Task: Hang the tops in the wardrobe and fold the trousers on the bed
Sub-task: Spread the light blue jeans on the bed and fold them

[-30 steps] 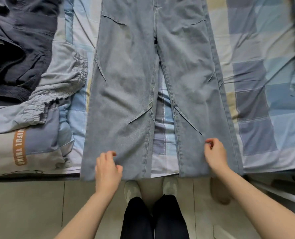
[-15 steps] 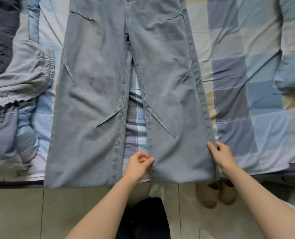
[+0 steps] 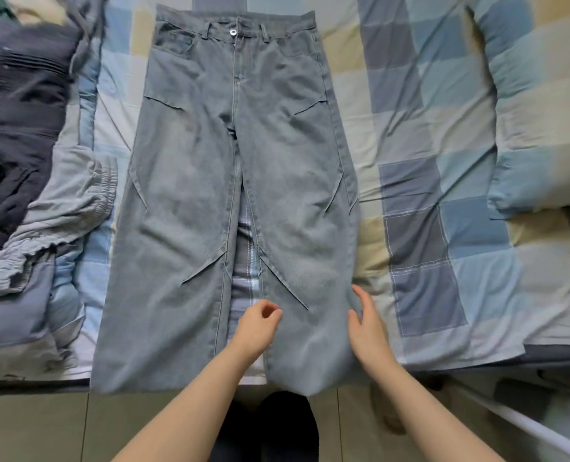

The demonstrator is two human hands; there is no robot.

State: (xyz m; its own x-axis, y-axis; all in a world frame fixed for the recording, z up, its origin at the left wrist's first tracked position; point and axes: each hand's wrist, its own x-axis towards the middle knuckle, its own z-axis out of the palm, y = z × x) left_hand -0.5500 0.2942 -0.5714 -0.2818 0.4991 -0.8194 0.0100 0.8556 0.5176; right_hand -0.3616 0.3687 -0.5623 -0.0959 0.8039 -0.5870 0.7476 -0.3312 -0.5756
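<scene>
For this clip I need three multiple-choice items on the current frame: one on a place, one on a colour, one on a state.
1. Where do both hands sit on the jeans?
A. At the waistband
B. Either side of one lower leg, near the hem
C. On the pockets

2. What colour is the garment heaped at the far left of the bed?
A. Dark navy or black
B. Red
C. Yellow

3. How do the jeans lie?
A. Folded in half
B. Rolled up
C. Spread flat, front up, legs apart

Answers:
1 B: the left hand is at the inner edge of that leg and the right hand at its outer edge.
2 A: the dark garment lies beside a grey elastic-waisted piece.
3 C: the waist button faces up and the checked bedding shows between the legs.
</scene>
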